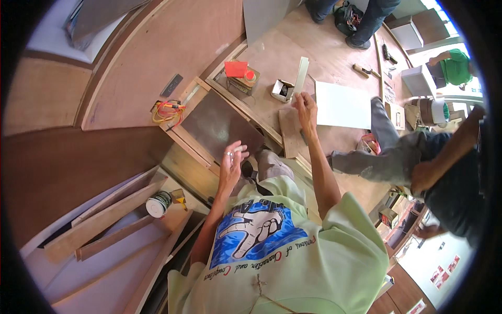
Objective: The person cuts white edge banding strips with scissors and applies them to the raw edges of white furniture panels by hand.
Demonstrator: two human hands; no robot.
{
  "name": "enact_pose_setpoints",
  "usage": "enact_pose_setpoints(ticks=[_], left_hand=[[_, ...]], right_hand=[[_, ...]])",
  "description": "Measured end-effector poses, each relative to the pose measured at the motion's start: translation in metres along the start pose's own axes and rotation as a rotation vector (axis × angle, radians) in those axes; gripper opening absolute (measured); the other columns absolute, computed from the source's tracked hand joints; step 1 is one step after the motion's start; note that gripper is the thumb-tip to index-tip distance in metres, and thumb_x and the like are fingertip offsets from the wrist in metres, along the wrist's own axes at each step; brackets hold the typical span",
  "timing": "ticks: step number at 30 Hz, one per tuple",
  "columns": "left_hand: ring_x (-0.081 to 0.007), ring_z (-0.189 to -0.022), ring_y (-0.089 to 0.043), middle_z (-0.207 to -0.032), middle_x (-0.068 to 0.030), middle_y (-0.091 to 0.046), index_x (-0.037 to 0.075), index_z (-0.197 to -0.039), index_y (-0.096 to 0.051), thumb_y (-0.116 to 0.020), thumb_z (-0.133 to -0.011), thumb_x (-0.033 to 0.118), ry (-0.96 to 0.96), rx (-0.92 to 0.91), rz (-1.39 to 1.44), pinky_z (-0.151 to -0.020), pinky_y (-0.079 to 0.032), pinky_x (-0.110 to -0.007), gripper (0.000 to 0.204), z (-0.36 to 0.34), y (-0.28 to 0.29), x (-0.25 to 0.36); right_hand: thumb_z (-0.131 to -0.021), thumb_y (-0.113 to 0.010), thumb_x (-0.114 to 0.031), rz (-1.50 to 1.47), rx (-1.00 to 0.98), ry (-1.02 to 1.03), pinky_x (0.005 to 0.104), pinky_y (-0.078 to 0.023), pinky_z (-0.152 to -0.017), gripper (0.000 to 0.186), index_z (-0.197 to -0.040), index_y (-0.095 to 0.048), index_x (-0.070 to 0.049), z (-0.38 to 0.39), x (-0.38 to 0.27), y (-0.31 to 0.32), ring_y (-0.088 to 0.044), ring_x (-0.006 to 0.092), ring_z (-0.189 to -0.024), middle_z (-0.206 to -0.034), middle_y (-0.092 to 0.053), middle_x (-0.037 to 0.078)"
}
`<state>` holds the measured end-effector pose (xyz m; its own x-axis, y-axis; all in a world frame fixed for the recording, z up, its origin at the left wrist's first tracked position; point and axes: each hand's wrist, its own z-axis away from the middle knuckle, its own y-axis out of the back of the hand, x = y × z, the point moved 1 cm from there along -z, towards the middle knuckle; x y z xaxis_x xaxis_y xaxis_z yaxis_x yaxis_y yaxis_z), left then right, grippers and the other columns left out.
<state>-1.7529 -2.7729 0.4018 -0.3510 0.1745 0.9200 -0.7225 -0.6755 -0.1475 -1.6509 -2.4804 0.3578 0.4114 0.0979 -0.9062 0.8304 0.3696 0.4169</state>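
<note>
Raised ahead of me on the right, my right hand (306,108) pinches the lower end of a thin pale strip (301,73), which stands up from the fingers. My left hand (232,159) is lower and further left, over the near edge of a dark brown panel (222,123) in a wooden frame. Its fingers are partly curled, and a small whitish bit shows among them, too small to name. A small white box (283,90) with dark contents sits beside the strip. To the right of my right hand lies a white sheet (343,104).
A box with a red card (236,69), bundled red and yellow wires (168,111) and a dark flat bar (171,85) lie around the panel. At lower left are a tub (158,203) and wooden boards (104,220). A co-worker in grey trousers (384,162) is close on the right; others are farther off.
</note>
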Motion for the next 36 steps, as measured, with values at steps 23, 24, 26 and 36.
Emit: enact_pose_setpoints(ticks=[23, 24, 26, 36], left_hand=[[-0.0308, -0.090, -0.065, -0.098, -0.0189, -0.066, 0.004, -0.115, -0.057, -0.049, -0.095, 0.023, 0.431, 0.165, -0.712, -0.079, -0.050, -0.037, 0.028, -0.031, 0.032, -0.051], [-0.0305, -0.090, -0.066, -0.098, -0.0187, -0.067, 0.005, -0.115, -0.057, -0.049, -0.095, 0.024, 0.428, 0.180, -0.679, -0.079, -0.050, -0.037, 0.028, -0.026, 0.027, -0.057], [-0.0298, -0.091, -0.066, -0.098, -0.0184, -0.067, 0.007, -0.114, -0.058, -0.048, -0.095, 0.026, 0.415, 0.187, -0.621, -0.079, -0.050, -0.038, 0.029, -0.019, 0.029, -0.078], [-0.0255, -0.085, -0.067, -0.095, -0.0150, -0.067, 0.005, -0.114, -0.058, -0.047, -0.095, 0.027, 0.642, 0.362, -0.460, -0.077, -0.050, -0.036, 0.031, 0.009, 0.022, -0.099]], right_hand=[[-0.088, -0.051, -0.033, 0.749, -0.206, -0.139, 0.0452, -0.050, -0.078, 0.028, -0.100, -0.069, -0.016, -0.275, 0.168, -0.122, -0.064, 0.0367, -0.092, -0.098, -0.067, 0.014], [-0.088, -0.050, -0.033, 0.772, -0.225, -0.122, 0.0458, -0.050, -0.078, 0.027, -0.099, -0.070, -0.016, -0.281, 0.169, -0.126, -0.064, 0.0367, -0.092, -0.098, -0.067, 0.015], [-0.088, -0.050, -0.032, 0.818, -0.240, -0.106, 0.0470, -0.050, -0.078, 0.027, -0.096, -0.070, -0.017, -0.288, 0.182, -0.128, -0.064, 0.0367, -0.093, -0.098, -0.067, 0.015], [-0.087, -0.045, -0.033, 0.893, -0.356, -0.096, 0.0494, -0.048, -0.080, 0.034, -0.096, -0.069, -0.010, -0.315, 0.239, -0.149, -0.062, 0.0401, -0.093, -0.098, -0.065, 0.020]])
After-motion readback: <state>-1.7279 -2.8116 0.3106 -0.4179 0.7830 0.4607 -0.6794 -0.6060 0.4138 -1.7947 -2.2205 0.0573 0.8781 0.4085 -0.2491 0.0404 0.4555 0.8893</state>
